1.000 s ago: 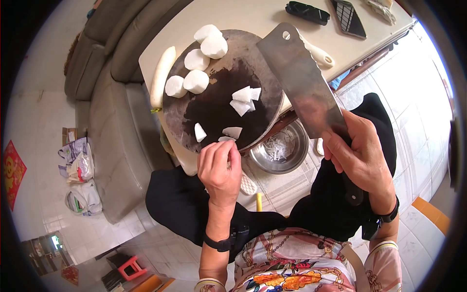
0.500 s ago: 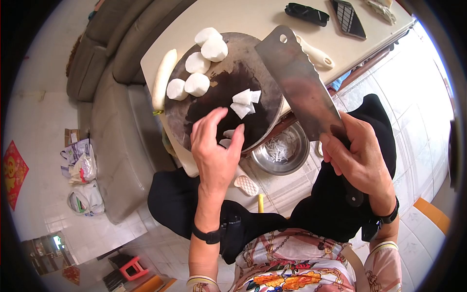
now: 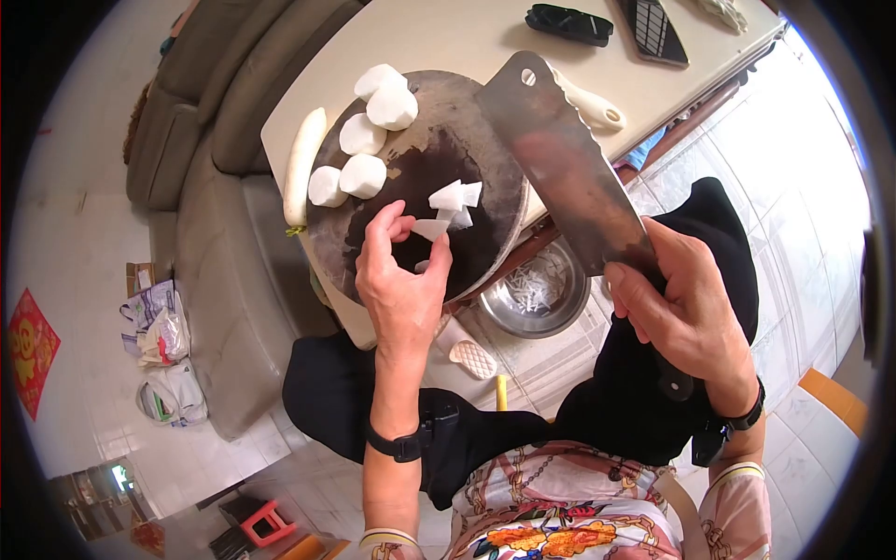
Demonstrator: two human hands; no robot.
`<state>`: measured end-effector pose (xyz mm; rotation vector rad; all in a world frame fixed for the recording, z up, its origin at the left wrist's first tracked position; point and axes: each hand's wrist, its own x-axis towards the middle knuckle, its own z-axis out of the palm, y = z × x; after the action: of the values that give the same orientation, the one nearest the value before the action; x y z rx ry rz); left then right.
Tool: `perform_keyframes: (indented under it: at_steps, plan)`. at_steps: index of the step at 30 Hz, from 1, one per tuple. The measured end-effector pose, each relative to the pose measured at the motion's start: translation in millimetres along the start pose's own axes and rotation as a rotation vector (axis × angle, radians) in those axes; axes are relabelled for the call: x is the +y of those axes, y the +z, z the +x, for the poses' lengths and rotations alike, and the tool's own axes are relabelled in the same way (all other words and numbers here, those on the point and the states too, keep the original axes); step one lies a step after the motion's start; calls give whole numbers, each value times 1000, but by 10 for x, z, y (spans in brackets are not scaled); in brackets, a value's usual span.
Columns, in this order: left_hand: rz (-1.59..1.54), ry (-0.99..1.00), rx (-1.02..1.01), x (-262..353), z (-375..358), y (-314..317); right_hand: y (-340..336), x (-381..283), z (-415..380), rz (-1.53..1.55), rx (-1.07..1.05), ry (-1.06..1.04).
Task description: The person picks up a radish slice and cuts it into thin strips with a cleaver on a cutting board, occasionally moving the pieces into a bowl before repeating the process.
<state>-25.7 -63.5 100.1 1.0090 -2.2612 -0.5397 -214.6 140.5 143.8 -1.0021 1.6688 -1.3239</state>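
My right hand (image 3: pixel 686 303) grips the handle of a cleaver (image 3: pixel 569 154), whose broad blade slants up and left beside the cutting board's right edge. Between the thumb and fingers of my left hand (image 3: pixel 401 271) is a white radish piece (image 3: pixel 430 229), just above the dark wet part of the round cutting board (image 3: pixel 429 93). Close by lies a small group of cut radish pieces (image 3: pixel 455 198). Several thick peeled radish chunks (image 3: pixel 362 175) stand along the board's far left side. A whole white radish (image 3: pixel 303 168) with a green tip rests left of the board.
A metal bowl (image 3: pixel 551 322) with white shreds stands on the floor below the table edge. On the table (image 3: pixel 457 33) are a peeler-like white-handled tool (image 3: pixel 593 105), a black case (image 3: pixel 569 25) and a phone (image 3: pixel 653 33). A grey sofa (image 3: pixel 233 280) borders the left.
My left hand has closed on a radish piece and lifted it slightly near the others. The cleaver stays in my right hand, and the view has shifted a little.
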Motion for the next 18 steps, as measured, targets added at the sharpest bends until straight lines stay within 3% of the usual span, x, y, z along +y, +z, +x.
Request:
perform_keyframes:
  at_steps: [18]
  plan:
    - [-71, -4, -22, -101, -99, -101, 40, -51, 26, -36, -31, 39]
